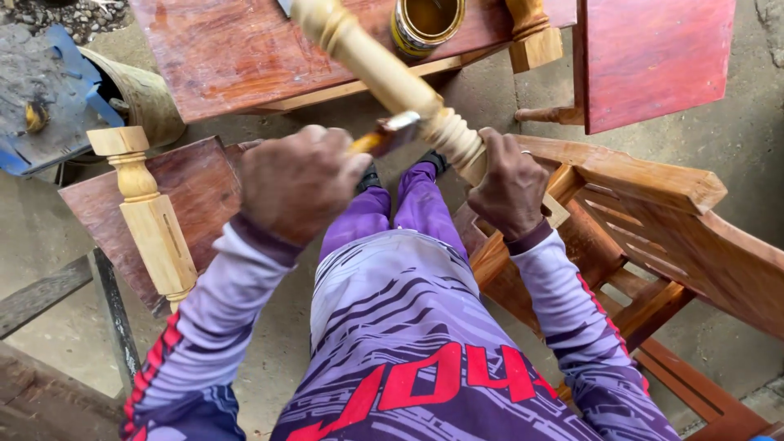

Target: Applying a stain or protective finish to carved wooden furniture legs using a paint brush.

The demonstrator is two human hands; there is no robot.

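— Pale, bare wood: that is the leg [384, 73], a turned piece running from the top of the head view down to the person's lap. Why hold it on a slant?

— So the ringed end sits right in front. The right hand [510, 189] is wrapped tight round that lower end, which keeps the leg from turning or sliding away.

— And the left hand [298, 181]?

— Closed round a brush [384, 135]. Only a bit of yellow handle and the metal band show past the knuckles, with dark bristles laid on the leg's rings. The fist hides the rest.

— The can [426, 23] seems far off.

— It stands open on the red-brown board [237, 57] just above, beside the leg's upper end, probably so the brush can reach it without shifting seat. The liquid inside looks brownish-yellow.

— Anything else near?

— A second leg [147, 216], also unfinished, stands upright at the left, against a dark stained panel [196, 184]. At the right, a chair frame [653, 220] lies close by the right forearm; whether it props the held leg, I can't tell. Another red board [653, 57] sits at the top right.
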